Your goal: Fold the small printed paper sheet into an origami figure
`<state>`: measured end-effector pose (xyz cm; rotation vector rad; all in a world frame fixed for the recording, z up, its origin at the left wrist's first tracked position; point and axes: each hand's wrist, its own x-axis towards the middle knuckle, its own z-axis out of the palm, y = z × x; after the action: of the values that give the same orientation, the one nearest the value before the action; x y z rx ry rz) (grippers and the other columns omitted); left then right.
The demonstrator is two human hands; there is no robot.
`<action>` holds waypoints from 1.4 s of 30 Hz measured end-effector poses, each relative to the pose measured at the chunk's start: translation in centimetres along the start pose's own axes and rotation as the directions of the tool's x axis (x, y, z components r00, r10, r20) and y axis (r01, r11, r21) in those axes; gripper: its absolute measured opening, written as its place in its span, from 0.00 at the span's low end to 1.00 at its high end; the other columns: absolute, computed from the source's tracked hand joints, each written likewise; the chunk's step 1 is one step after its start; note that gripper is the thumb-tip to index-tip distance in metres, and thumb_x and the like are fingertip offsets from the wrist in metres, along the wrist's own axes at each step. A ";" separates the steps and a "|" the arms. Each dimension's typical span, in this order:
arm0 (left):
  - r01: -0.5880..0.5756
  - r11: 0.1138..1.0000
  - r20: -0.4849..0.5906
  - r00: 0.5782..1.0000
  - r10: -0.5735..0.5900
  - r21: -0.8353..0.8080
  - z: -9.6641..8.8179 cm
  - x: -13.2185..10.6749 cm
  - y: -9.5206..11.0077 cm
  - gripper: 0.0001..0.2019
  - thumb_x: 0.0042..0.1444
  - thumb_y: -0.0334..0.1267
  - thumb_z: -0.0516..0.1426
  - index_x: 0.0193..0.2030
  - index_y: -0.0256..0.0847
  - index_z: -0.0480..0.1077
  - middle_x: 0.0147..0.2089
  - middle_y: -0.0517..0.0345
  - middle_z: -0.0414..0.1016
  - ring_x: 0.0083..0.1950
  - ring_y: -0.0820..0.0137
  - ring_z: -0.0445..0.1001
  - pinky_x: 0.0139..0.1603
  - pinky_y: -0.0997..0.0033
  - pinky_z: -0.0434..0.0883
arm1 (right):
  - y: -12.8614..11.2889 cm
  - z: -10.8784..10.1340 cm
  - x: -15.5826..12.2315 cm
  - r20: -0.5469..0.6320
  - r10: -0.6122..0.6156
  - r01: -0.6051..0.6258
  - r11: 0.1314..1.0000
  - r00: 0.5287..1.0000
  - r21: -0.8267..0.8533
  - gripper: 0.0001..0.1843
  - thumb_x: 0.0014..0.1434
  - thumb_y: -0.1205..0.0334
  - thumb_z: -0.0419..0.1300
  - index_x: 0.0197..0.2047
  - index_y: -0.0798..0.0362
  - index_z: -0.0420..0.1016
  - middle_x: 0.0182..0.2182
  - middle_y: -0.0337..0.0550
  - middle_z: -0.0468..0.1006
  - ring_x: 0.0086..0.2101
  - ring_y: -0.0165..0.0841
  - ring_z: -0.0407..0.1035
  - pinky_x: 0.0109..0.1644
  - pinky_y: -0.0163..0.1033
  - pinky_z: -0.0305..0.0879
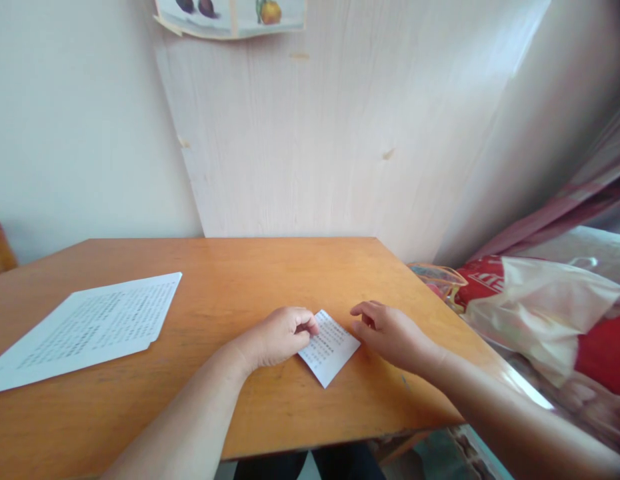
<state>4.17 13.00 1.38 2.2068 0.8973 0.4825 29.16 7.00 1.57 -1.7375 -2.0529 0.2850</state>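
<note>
A small folded sheet of paper, white with rows of printed characters, lies on the wooden table, turned so that one corner points towards me. My left hand rests at its left edge, fingers curled, with the fingertips pinching or pressing on the paper. To the right, my right hand hovers beside the paper's right corner. Its fingers are loosely bent, with a gap between thumb and forefinger and nothing visible in them.
A stack of larger printed sheets lies on the left of the wooden table. Red and white bags are piled past the table's right edge. Behind the table stands a pale wall panel with a fruit picture on it.
</note>
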 end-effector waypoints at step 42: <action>-0.060 0.997 0.213 0.976 0.050 0.040 -1.7 -1.5 0.9 0.08 0.51 0.33 0.59 0.38 0.44 0.77 0.46 0.57 0.73 0.47 0.65 0.74 0.49 0.70 0.70 | -3.3 0.2 -2.9 0.188 -0.447 0.466 0.882 0.875 -0.074 0.15 0.66 0.52 0.60 0.50 0.52 0.74 0.43 0.46 0.78 0.43 0.41 0.70 0.49 0.46 0.60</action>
<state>2.56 12.22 3.10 2.2787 0.7419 0.2472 26.54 3.53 2.25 -1.2607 -2.5726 0.1643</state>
